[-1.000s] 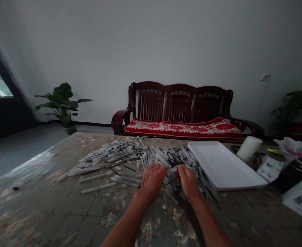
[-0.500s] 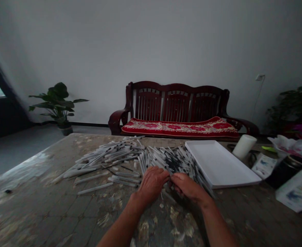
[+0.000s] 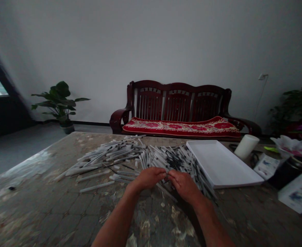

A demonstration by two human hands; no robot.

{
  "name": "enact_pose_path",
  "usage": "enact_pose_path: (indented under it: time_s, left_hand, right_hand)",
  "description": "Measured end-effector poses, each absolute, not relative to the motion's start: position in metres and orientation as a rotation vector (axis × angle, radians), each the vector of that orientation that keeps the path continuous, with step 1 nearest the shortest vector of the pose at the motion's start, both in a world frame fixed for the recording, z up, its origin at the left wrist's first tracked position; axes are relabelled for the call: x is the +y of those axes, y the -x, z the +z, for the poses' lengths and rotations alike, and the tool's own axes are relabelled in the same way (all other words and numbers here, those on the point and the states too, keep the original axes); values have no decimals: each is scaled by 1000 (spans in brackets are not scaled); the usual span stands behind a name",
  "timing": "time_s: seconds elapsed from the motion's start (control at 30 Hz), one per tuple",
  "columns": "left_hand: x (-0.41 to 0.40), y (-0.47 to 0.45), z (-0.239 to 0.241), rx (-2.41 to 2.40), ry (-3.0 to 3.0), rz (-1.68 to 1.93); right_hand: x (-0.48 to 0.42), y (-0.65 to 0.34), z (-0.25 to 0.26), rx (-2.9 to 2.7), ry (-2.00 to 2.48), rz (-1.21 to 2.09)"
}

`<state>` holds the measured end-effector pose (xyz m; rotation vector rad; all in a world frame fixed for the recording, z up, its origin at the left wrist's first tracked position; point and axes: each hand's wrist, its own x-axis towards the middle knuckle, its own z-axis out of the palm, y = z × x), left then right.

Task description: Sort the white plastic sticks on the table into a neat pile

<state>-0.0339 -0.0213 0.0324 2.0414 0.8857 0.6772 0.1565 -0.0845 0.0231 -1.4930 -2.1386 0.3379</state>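
Note:
A big heap of white pens with black parts (image 3: 166, 159) lies spread across the mottled stone table (image 3: 50, 199). My left hand (image 3: 148, 178) and my right hand (image 3: 183, 181) meet just in front of the heap, fingertips pinched together around a thin pen piece that I cannot make out. A loose fan of pale pen barrels (image 3: 107, 156) lies to the left of my hands. A thin barrel (image 3: 166, 192) lies on the table under my hands.
A flat white tray (image 3: 223, 164) sits to the right of the heap, with a white cylinder (image 3: 246, 145) behind it. Paper boxes and a dark pot (image 3: 287, 171) crowd the right edge. A wooden bench (image 3: 179, 109) and a potted plant (image 3: 59, 103) stand beyond the table.
My hands have drawn slightly back from the heap and closed together, fingertips now touching. The view has shifted a little.

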Motion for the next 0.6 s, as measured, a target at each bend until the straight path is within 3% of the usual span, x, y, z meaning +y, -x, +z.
enact_pose_path:
  time_s: [0.17, 0.3, 0.5, 0.6]
  left_hand:
    - [-19, 36, 38, 718, -1870, 720]
    - [-24, 34, 43, 901, -2069, 655]
    - [-35, 31, 48, 977, -2459, 759]
    - [-38, 31, 46, 893, -2523, 927]
  right_hand:
    - [-85, -155, 26, -2157, 1431, 374]
    - [-84, -155, 27, -2011, 1396, 510]
    - [-90, -157, 23, -1408, 1352, 1404]
    - [-91, -155, 21, -1332, 1300, 1466]
